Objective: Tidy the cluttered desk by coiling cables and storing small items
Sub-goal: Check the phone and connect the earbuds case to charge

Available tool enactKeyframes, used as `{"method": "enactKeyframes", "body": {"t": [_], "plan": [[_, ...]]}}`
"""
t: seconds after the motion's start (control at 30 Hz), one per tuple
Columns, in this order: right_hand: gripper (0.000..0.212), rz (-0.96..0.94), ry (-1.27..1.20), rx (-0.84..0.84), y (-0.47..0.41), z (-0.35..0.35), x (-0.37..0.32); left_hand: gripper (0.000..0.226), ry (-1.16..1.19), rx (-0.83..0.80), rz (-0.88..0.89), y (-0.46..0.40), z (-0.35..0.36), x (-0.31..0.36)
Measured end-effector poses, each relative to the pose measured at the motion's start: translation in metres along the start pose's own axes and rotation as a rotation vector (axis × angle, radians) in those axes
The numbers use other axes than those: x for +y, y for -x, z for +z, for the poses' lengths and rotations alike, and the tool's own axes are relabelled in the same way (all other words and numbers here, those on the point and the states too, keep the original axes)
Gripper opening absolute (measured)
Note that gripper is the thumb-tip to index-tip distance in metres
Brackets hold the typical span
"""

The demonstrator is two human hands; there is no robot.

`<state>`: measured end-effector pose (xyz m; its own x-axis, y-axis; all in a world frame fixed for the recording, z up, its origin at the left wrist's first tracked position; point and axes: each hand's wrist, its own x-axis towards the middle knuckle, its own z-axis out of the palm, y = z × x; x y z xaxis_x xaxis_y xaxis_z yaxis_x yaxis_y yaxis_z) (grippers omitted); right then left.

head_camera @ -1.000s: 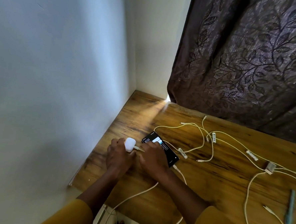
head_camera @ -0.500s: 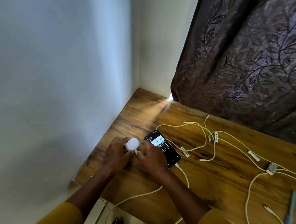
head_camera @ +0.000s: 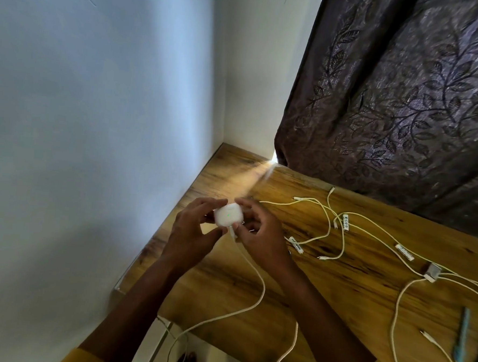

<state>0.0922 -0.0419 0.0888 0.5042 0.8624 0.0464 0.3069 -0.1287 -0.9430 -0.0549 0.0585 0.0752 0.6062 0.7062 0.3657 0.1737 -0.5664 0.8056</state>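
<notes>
Hugging the table's (head_camera: 323, 292) left edge by the wall (head_camera: 96, 116), bare wood sits below both hands. Left fingers (head_camera: 202, 206) w/ right fingers (head_camera: 254, 209) pinch white case (head_camera: 228, 214) between them, cable (head_camera: 257, 280) dangling beneath.

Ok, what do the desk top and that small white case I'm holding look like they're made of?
Desk top: wood or a wood-look laminate, going by the streaked brown grain; low sheen. White case: probably smooth plastic, matte to satin, rounded, with a tiny green light showing.
</notes>
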Motion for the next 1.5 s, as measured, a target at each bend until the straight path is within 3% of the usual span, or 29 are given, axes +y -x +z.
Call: {"method": "enactKeyframes", "body": {"t": [0.43,0.77,1.5], "plan": [[0.051,-0.094,-0.306,0.053,0.021,-0.043,-0.067,0.057,0.117,0.014,0.164,-0.024,-0.027,0.068],[0.051,-0.177,-0.325,0.058,0.032,-0.047,-0.087,0.055,0.146,0.019,0.195,-0.021,-0.036,0.084],[0.051,-0.168,-0.308,0.052,0.034,-0.036,-0.089,0.057,0.110,0.037,0.155,-0.013,-0.044,0.079]]}}
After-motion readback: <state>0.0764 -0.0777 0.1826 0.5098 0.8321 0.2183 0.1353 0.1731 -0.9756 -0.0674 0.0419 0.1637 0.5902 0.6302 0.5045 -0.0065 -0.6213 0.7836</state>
